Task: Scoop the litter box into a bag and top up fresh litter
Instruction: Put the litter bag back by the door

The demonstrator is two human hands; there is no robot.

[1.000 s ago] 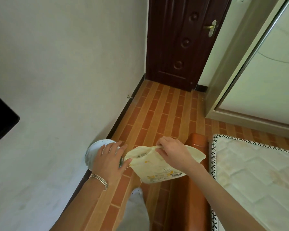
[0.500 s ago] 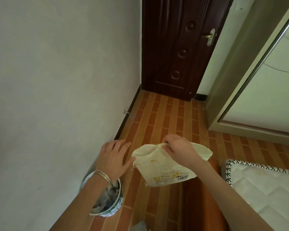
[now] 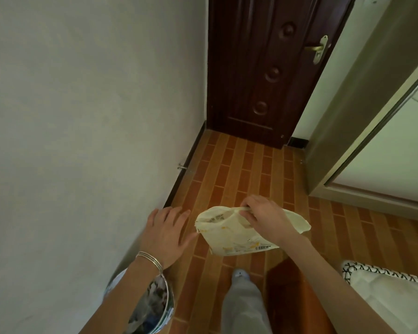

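Observation:
A cream plastic bag with yellow print and a barcode hangs in front of me, its mouth folded open. My right hand pinches the bag's top edge. My left hand hovers just left of the bag with fingers spread, thumb close to the bag's corner, holding nothing. A silver bangle sits on that wrist. No litter box or scoop is in view.
A round bin lined with plastic and holding rubbish stands by the left wall under my left forearm. A dark wooden door closes the corridor ahead. A brown bed frame and white mattress lie at the lower right. My leg is below.
My left hand has come off the bin's rim and risen beside the bag. The view has shifted forward, so the bin now sits lower in frame. The right hand keeps its hold.

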